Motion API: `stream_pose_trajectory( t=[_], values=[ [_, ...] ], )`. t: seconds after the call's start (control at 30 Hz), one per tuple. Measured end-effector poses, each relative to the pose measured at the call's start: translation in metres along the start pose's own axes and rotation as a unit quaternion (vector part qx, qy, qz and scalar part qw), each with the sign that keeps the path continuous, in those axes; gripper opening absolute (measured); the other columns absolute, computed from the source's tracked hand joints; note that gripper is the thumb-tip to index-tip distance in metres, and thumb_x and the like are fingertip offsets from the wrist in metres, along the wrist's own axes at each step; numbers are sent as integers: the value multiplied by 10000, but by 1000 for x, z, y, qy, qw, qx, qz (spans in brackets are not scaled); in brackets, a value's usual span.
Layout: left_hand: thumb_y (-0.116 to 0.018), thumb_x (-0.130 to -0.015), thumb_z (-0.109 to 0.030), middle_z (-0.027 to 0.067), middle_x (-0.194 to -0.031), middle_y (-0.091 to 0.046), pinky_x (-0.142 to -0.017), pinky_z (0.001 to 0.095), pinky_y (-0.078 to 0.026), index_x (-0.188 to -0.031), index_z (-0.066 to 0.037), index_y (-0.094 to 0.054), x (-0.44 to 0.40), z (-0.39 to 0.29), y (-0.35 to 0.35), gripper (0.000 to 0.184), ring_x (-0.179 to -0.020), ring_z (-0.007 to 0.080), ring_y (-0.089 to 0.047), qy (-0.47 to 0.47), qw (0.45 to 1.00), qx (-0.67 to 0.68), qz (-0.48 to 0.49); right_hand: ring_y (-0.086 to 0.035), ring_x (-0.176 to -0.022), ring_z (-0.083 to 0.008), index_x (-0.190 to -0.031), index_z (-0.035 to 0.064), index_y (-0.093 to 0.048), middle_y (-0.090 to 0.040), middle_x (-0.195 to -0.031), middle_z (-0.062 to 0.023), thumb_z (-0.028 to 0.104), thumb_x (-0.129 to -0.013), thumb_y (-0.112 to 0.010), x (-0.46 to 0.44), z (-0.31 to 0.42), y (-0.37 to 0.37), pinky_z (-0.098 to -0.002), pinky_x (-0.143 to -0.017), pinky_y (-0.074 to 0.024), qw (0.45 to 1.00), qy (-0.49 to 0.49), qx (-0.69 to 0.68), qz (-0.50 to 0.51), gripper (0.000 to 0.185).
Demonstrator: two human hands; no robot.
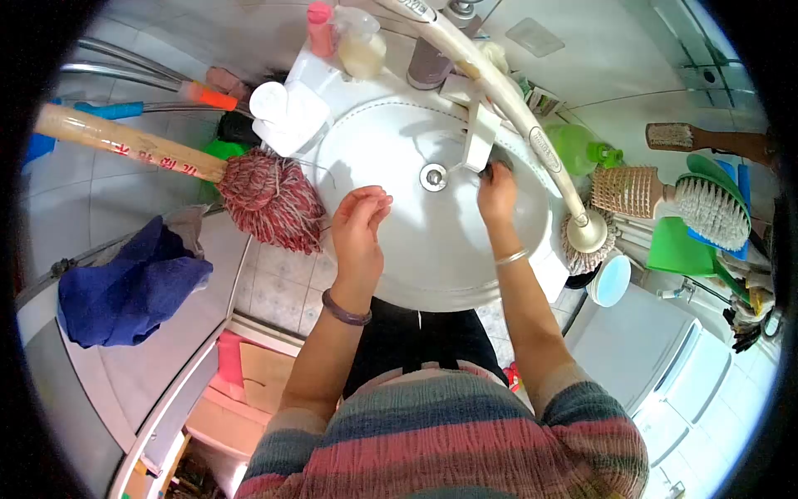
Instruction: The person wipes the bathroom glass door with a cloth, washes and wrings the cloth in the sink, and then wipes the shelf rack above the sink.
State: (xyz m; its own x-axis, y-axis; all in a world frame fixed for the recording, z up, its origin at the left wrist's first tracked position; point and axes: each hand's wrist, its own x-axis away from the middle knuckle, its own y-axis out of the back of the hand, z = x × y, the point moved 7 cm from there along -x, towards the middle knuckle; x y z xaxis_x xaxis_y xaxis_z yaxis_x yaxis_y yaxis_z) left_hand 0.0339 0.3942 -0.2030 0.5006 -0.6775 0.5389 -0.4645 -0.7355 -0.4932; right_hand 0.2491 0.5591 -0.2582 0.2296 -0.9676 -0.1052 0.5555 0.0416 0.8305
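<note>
The left hand's fingers [372, 200] are loosely curved and open, with nothing visible between them; the left hand [357, 237] hovers over the near left part of the washbasin [407, 241]. The fingers of the right hand [497, 195] curl at a small dark thing [485, 173] just beside the faucet [480, 137]; whether they grip it or only touch it I cannot tell, nor what it is. A purplish bangle [345, 309] circles the left wrist, a pale one [511, 259] the right. Between the hands and farther from the person, the metal drain [433, 177] shows in the white bowl. Left of the basin, a red-and-white mop head [270, 200] hangs near a white container [289, 121]. Beyond the far rim are a pink-capped bottle [320, 32] and a pump bottle [430, 65]. To the right stand a green bottle [578, 150] and several brushes [711, 212], and a long pale handle [507, 96] slants across above the faucet.
</note>
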Motion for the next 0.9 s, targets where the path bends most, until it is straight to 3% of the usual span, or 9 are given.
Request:
stream_pose_trajectory(
  t=[0.07,0.2,0.3,0.4,0.47,0.53,0.7,0.8,0.9],
  values=[
    [-538,-838,-62,61,-875,-627,-773,284,-472,-913,-31,-596,-2,0,2,101,-824,173,-612,-3,1000,-1,-3,-552,-863,-407,-925,12,-598,-596,-887,-215,-45,-695,-488,-10,31,-32,-451,-772,-448,991,-9,-131,12,261],
    [-535,-838,-59,59,-877,-625,-777,284,-471,-908,-36,-596,2,3,3,96,-829,175,-611,-10,1000,-8,-7,-520,-896,-385,-971,19,-546,-569,-910,-200,-49,-730,-500,-27,145,-77,-430,-803,-425,956,253,-138,54,255],
    [-537,-834,-56,63,-882,-623,-780,282,-471,-907,-32,-593,3,5,-3,95,-834,178,-611,2,1000,-12,-3,-537,-905,-365,-985,44,-580,-592,-939,-188,-37,-704,-496,-25,112,-41,-417,-811,-430,977,174,-125,12,304],
    [-544,-830,-62,57,-870,-609,-764,259,-458,-889,-23,-593,5,1,-10,86,-823,158,-592,11,1000,-7,1,-558,-867,-328,-1109,47,-560,-599,-981,-146,54,-753,-513,-3,13,10,-430,-747,-422,993,97,45,50,358],
    [-550,-825,-67,55,-872,-608,-763,259,-453,-890,-25,-594,5,-2,-15,89,-825,160,-592,14,1000,-9,5,-541,-925,-290,-1145,25,-532,-590,-1008,-126,75,-739,-525,37,-6,54,-411,-756,-407,963,85,252,41,409],
    [-554,-821,-70,53,-873,-608,-763,259,-449,-890,-27,-595,5,-3,-16,91,-825,161,-591,13,1000,-6,5,-507,-977,-295,-1045,18,-563,-566,-996,-125,101,-793,-480,71,3,54,-409,-830,-393,929,53,347,116,278],
    [-529,-846,-59,73,-884,-623,-767,283,-474,-912,-21,-589,4,-2,-14,97,-840,181,-611,13,1000,-2,11,-464,-1060,-286,-1081,50,-551,-515,-1115,-150,196,-820,-449,118,30,-11,-406,-907,-369,840,60,271,466,316],
    [-527,-849,-64,69,-881,-625,-761,278,-476,-910,-24,-591,5,-5,-6,97,-841,178,-613,5,1000,-9,8,-450,-1077,-229,-1146,70,-539,-512,-1100,-91,191,-824,-491,64,-10,13,-367,-891,-383,901,211,349,151,347],
    [-526,-849,-64,65,-875,-627,-753,275,-478,-914,-29,-592,1,0,2,99,-836,177,-616,6,1000,1,19,-472,-1054,-216,-1107,87,-564,-524,-1059,-53,121,-820,-476,9,26,5,-353,-896,-391,897,242,343,140,302]
  ],
)
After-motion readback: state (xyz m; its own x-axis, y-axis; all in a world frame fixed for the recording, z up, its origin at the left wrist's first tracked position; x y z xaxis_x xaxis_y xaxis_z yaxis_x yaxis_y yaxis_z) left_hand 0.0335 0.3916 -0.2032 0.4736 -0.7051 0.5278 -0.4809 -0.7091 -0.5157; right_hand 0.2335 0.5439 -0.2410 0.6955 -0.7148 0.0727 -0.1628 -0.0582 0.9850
